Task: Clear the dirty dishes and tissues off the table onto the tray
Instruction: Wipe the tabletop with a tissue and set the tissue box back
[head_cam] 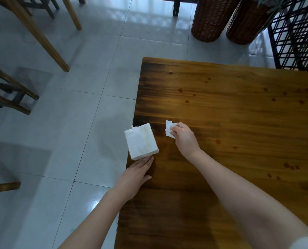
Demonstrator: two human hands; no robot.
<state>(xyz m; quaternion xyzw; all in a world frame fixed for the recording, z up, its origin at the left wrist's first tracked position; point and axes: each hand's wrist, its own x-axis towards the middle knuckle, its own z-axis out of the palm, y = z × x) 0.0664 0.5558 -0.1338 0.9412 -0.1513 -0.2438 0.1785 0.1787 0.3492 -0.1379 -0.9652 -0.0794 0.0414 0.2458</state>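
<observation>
one wooden table [239, 123], one tissue pack [141, 141], one loose tissue [169, 129], two hands [137, 174] [184, 138], two wicker baskets [210, 20] [248, 24]

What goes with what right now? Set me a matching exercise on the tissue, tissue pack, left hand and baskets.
Things: 1 tissue; 2 tissue pack; 3 left hand; 4 wicker baskets.
States: a on the floor beyond the table; b pinched in the right hand; c flat, against the pack's near side; d at the table's left edge.
Pairs: 1-b, 2-d, 3-c, 4-a.

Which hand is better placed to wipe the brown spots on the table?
The right hand: it pinches a tissue and lies nearer the spots; the left hand is by the tissue pack at the edge.
</observation>
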